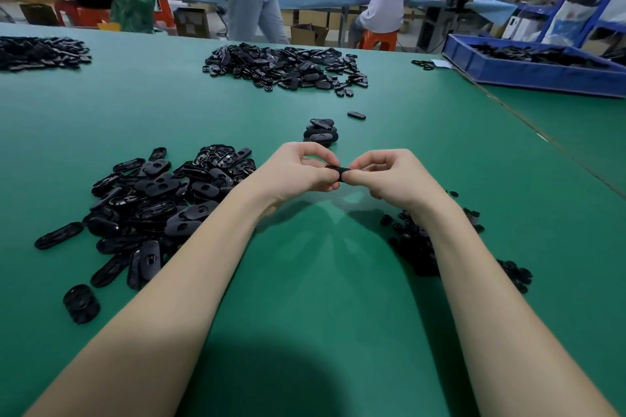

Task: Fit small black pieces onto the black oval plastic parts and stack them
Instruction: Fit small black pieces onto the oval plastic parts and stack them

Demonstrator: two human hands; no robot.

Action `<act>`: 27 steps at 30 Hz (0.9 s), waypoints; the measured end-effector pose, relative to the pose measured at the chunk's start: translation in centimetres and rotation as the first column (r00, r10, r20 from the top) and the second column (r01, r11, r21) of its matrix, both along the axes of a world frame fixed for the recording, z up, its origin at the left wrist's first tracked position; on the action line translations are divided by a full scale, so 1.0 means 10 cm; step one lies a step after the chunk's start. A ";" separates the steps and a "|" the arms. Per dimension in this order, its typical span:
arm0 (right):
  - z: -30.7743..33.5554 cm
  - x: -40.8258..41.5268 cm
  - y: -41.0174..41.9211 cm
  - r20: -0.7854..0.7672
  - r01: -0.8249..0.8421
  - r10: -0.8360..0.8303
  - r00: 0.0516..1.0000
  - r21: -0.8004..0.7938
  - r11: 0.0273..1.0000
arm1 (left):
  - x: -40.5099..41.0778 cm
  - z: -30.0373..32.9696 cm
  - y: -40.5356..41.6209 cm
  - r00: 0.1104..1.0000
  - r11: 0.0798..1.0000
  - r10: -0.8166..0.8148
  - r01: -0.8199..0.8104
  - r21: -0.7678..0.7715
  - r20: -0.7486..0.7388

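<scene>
I pinch one black oval plastic part (pixel 337 170) between my left hand (pixel 298 167) and right hand (pixel 389 173), fingertips on both ends above the green table (pixel 321 281), at six o'clock from the stack (pixel 320 134); it looks light, stiff and smooth, so gripping the rim seems safest.

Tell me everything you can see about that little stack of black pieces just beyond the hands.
The small stack of oval parts stands on the green table mat, just beyond the hands. It is a few flat, glossy black plastic ovals piled unevenly, the top one tilted. Neither hand touches it. One single oval lies apart, farther off to the right.
</scene>
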State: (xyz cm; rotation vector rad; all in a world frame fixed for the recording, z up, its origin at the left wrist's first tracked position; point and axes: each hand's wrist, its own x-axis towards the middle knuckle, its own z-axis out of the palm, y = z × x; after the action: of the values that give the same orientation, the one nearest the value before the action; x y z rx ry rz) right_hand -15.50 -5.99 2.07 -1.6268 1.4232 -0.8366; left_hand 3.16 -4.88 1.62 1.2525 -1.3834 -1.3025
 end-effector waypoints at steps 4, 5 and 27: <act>-0.05 0.03 -0.01 0.037 0.038 -0.038 0.999 -0.014 0.999 | 0.01 0.00 0.01 1.000 1.000 0.012 -0.012 -0.004 0.005; -0.06 0.03 -0.01 0.040 0.046 -0.045 0.998 -0.019 0.999 | 0.00 0.00 0.01 1.000 1.000 0.019 -0.019 -0.005 0.003; -0.03 0.03 0.04 0.162 0.157 -0.174 0.971 0.111 0.981 | 0.04 -0.01 -0.04 0.853 0.930 0.163 0.036 -0.367 0.496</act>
State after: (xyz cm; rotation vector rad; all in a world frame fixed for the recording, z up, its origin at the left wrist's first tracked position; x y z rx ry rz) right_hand -15.19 -5.56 1.72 -1.3430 1.4677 -0.9628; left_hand 3.56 -5.25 1.52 1.4269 -1.8413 -0.6205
